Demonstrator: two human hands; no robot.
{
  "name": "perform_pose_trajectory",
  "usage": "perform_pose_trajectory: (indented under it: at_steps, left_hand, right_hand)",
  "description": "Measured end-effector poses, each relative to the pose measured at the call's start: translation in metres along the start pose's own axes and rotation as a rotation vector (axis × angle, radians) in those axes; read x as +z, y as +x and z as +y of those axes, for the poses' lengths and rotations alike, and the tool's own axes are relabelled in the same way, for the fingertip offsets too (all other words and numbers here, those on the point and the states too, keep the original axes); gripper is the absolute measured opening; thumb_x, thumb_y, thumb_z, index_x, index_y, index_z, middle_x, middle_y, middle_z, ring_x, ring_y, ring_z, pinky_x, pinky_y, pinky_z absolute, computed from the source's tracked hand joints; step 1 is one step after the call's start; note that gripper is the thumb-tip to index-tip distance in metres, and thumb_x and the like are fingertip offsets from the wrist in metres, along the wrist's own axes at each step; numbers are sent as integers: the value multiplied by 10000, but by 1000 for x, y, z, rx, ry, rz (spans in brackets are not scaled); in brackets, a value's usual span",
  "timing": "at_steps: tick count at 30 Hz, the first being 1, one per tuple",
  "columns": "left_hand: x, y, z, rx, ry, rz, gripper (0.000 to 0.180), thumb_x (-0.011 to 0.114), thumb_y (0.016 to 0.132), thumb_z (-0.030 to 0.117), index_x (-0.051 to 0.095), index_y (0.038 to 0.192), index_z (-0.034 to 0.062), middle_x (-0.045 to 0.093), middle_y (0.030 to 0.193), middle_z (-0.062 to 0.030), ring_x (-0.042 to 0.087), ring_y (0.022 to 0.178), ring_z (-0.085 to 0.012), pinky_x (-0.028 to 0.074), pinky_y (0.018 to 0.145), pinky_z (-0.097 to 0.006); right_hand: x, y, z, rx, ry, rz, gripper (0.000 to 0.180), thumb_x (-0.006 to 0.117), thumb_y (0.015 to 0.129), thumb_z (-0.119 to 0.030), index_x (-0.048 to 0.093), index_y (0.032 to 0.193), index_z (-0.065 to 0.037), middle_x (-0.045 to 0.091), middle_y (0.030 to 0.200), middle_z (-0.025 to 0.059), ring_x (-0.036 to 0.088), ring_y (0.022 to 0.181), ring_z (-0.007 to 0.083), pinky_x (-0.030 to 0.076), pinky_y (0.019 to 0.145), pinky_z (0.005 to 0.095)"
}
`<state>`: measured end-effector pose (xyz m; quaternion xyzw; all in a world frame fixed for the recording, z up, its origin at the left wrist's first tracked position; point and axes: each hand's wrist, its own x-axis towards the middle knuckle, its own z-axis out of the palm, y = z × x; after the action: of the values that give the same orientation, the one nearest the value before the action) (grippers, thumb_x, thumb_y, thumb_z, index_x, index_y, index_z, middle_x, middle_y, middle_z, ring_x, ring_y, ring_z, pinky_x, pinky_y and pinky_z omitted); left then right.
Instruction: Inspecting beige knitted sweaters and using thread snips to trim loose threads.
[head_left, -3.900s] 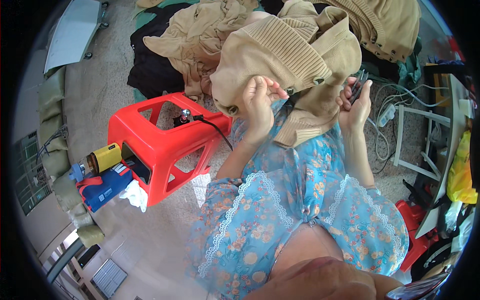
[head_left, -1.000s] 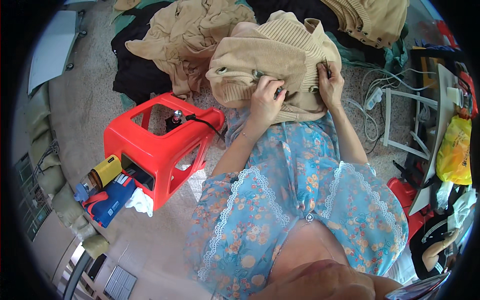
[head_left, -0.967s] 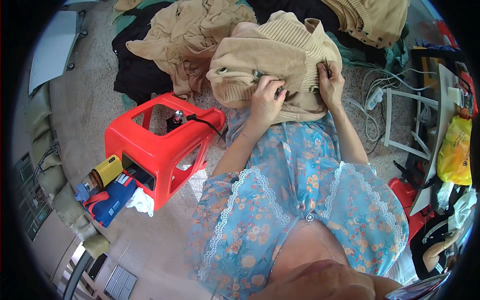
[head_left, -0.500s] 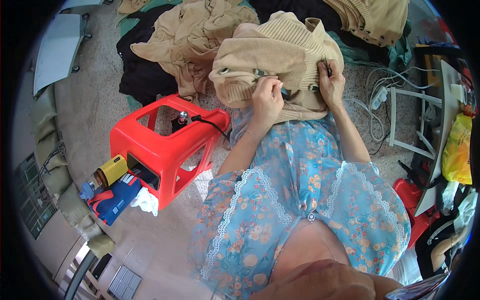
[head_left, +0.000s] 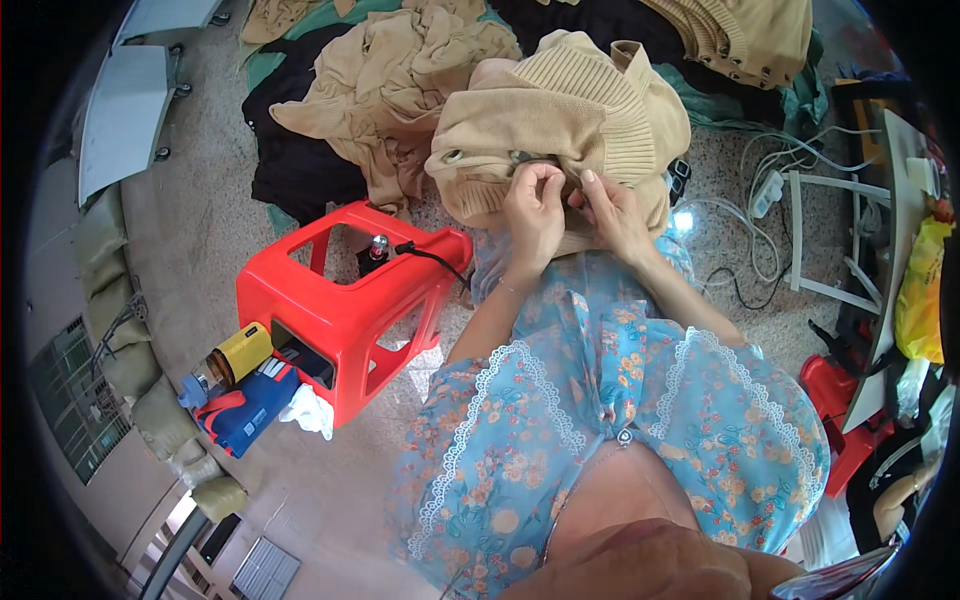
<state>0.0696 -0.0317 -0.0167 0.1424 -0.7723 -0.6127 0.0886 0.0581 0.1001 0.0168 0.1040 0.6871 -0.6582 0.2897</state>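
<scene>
A beige ribbed knit cardigan [head_left: 560, 110] lies bunched over my lap, with dark round buttons along its front band. My left hand [head_left: 537, 212] is closed in a pinch on the band beside a button [head_left: 521, 157]. Close to its right, my right hand [head_left: 617, 215] is also closed, thumb and fingers bent toward the same spot. Something dark shows between the two sets of fingertips, but it is too small and covered to name. Another button [head_left: 453, 156] shows farther left on the cardigan.
At my left stands a red plastic stool [head_left: 345, 300] with a bottle [head_left: 238, 355] and a blue pouch [head_left: 250, 405] by it. Beige garments [head_left: 400, 80] are heaped ahead. White cables and a power strip [head_left: 768, 193] lie on the floor at right, beside a white frame [head_left: 835, 290].
My right hand has left the cardigan's right side and come in beside my left hand. The dark slim tool it held is no longer clearly visible. The whole view has shifted slightly.
</scene>
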Motion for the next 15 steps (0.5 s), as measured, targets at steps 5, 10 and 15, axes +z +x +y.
perform_pose_trajectory:
  at_steps: [5,10,15]
  left_hand:
    - [-3,1,6,-166,-239,-29,65,595,891,56,582,875,-5,594,808,-36,547,742,-98,457,689,-252]
    - [-3,1,3,-228,-435,-33,46,567,915,50,573,917,5,570,829,-3,511,739,-46,433,658,-196]
    - [-2,1,6,-256,-469,-7,45,575,909,52,571,907,8,568,834,-3,509,746,-51,432,665,-199]
  right_hand:
    - [3,3,1,-29,-77,36,507,451,975,-422,634,746,-9,460,550,-13,396,503,73,317,459,262]
    - [2,4,0,-6,-107,9,519,458,972,-416,642,720,-2,466,545,-6,404,505,84,331,466,271]
    - [4,1,-3,-26,-156,15,522,463,969,-415,637,702,-2,466,541,0,402,500,87,330,462,279]
